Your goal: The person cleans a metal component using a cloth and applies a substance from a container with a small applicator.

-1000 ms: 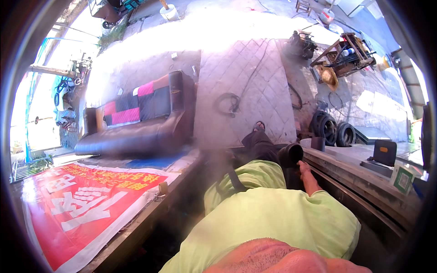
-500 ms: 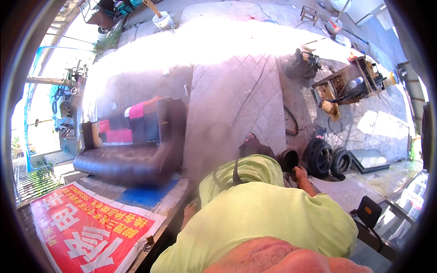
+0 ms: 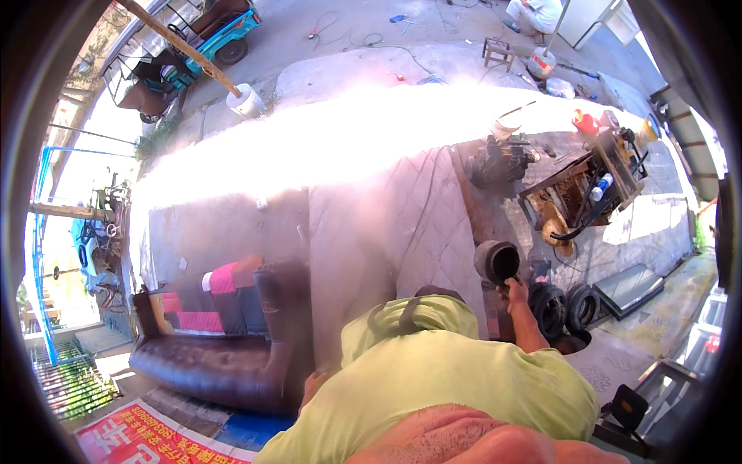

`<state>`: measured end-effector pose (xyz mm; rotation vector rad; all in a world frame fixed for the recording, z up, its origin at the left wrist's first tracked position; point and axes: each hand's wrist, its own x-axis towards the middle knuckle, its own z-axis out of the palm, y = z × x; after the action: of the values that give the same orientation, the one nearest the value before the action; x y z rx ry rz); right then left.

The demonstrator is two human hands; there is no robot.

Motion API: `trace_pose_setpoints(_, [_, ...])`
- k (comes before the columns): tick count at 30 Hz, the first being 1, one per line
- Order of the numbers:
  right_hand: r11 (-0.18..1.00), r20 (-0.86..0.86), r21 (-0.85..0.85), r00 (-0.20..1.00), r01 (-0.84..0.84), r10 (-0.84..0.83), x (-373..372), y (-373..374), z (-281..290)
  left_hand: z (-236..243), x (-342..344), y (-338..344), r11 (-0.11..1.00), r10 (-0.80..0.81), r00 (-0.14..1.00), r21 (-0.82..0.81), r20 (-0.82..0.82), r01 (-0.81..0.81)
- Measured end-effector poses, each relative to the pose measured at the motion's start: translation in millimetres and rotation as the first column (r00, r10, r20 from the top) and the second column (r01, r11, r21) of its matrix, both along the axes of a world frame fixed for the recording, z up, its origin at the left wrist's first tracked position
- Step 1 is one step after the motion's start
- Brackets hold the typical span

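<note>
My right hand (image 3: 513,289), at the end of my outstretched forearm, grips a dark, round, pot-like container (image 3: 497,263) by its lower side, with the open mouth showing. Black tyres (image 3: 549,313) lie on the ground just beyond that arm. Only a small part of my left hand (image 3: 315,382) shows beside my yellow-green shirt (image 3: 456,371), near the brown sofa (image 3: 209,356); its fingers are too hidden to read.
A pale mat (image 3: 352,224) runs ahead. A cluttered wooden-framed cart (image 3: 580,182) with a straw hat, a machine (image 3: 495,166), glass panels (image 3: 630,286) and a red banner (image 3: 131,437) surround me. Farther off are a seated person (image 3: 533,15), a stool (image 3: 498,50) and a turquoise three-wheeler (image 3: 209,39).
The view has swung up, showing more of the yard. The dark container in my right hand has risen forward, out beside the mat. The sofa and banner sit lower in the picture.
</note>
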<state>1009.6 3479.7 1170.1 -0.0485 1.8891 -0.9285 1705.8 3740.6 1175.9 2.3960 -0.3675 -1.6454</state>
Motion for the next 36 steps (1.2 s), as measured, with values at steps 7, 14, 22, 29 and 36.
trace_pose_setpoints(7, [0.976, 0.124, 0.188, 0.983, 0.109, -0.134, 62.7, -115.9, -78.1, -28.3, 51.4, -216.5, 0.999, -0.023, 0.999, -0.024, 0.022, 0.024])
trace_pose_setpoints(14, [0.926, 0.232, 0.217, 0.937, -0.310, 0.260, 94.8, -202.7, -197.2, -2.6, 131.5, -563.6, 0.912, 0.154, 0.987, -0.377, -0.052, -0.162])
trace_pose_setpoints(22, [0.845, -0.163, 0.179, 0.832, -0.504, 0.530, 68.9, -359.4, -336.7, -90.1, 125.5, -809.0, 0.921, 0.106, 0.994, -0.375, -0.030, -0.110])
trace_pose_setpoints(29, [0.994, 0.079, 0.112, 0.997, -0.010, 0.001, 75.4, -655.3, -324.7, -153.1, 126.1, -921.8, 0.992, -0.023, 0.997, -0.122, -0.067, 0.015])
trace_pose_setpoints(36, [0.999, 0.137, 0.016, 0.990, 0.037, -0.039, 126.7, -924.2, -336.4, -235.8, 181.5, -1155.3, 0.978, -0.148, 0.986, -0.160, -0.075, 0.135])
